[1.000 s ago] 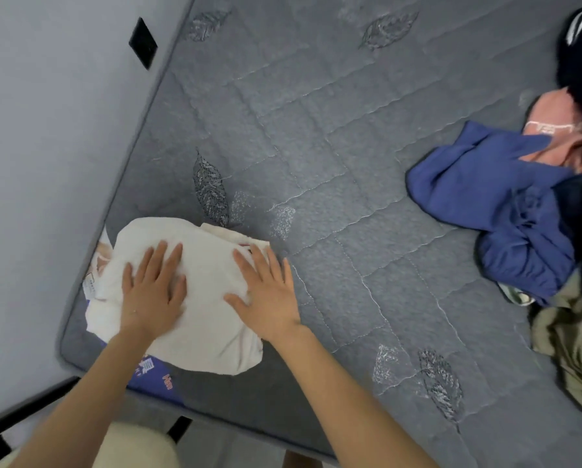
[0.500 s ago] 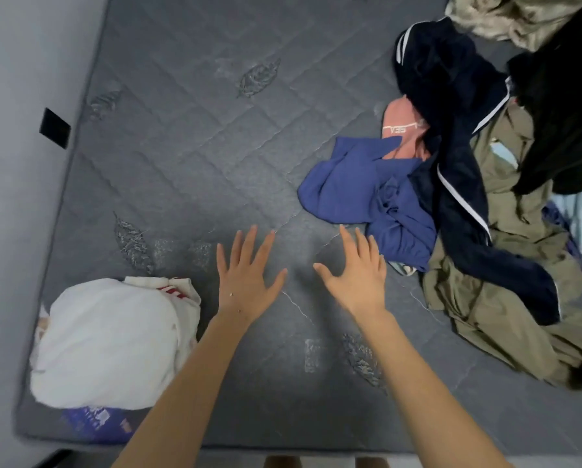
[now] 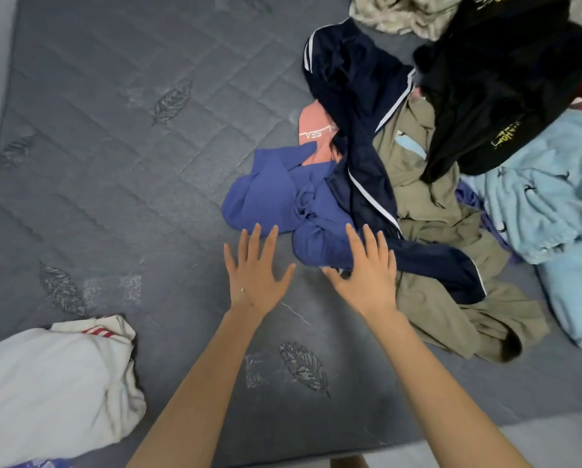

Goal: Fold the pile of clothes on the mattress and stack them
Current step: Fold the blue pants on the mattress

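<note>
Lying crumpled: blue garment [image 3: 269, 194] | clothes pile [image 3: 428, 197] jumbled | white garment [image 3: 46, 390] folded

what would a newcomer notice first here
The tangled pile of clothes on the right of the grey mattress stands out first, a navy striped jacket, a black top and a light blue garment heaped together. Two arms reach toward its near edge, fingers spread: the left hand over bare mattress, the right hand at a blue garment. A folded white garment lies at the lower left corner.
</note>
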Motion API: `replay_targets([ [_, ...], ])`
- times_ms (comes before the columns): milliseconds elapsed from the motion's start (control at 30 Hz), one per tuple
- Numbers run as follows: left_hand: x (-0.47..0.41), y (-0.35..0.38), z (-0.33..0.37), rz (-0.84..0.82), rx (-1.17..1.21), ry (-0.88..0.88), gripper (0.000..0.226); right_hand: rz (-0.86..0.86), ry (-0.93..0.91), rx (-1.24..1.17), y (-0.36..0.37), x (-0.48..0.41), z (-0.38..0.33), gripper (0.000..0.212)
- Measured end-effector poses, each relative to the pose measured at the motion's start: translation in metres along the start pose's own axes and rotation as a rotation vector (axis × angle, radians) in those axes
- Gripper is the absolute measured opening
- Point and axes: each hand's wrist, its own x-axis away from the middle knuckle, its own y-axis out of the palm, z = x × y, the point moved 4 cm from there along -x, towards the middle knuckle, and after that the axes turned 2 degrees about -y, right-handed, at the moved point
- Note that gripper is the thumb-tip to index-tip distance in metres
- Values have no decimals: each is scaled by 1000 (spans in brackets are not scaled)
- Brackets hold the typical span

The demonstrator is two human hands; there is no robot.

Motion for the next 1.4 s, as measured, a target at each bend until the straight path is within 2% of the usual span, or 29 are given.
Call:
replay_targets([
  [267,-20,36,34,-69,13,-46,78,3,5,-5,-2,-22,53,89],
  [433,-41,61,45,-94,10,-57,77,7,-88,-49,7,-41,64,85],
  [667,-52,116,52,-246,58,-11,79,-169,-225,-21,61,-58,68,74],
  [733,-53,123,55,-199,53,-28,79,-194,-231,-13,72,-60,71,72],
  [833,-58,122,59,-52,62,-13,60,-201,-244,-1,84,-62,73,68],
  [933,-63,109,62,61,219,33,34,-204,-255,9,88,-63,72,64],
  [1033,-65,82,65,115,498,89,26,-147,-261,-76,77,-63,65,54],
  [1167,-63,34,75,77,599,186,20,-22,-247,-199,41,-57,44,32],
  [1267,-60,-14,77,16,781,93,8,18,-201,-284,3,-46,21,11],
  [1300,-58,-30,76,-31,820,66,4,32,-181,-341,-11,-41,14,8],
  [1400,-49,-83,70,-136,864,72,16,53,-111,-523,-56,-21,-10,18],
])
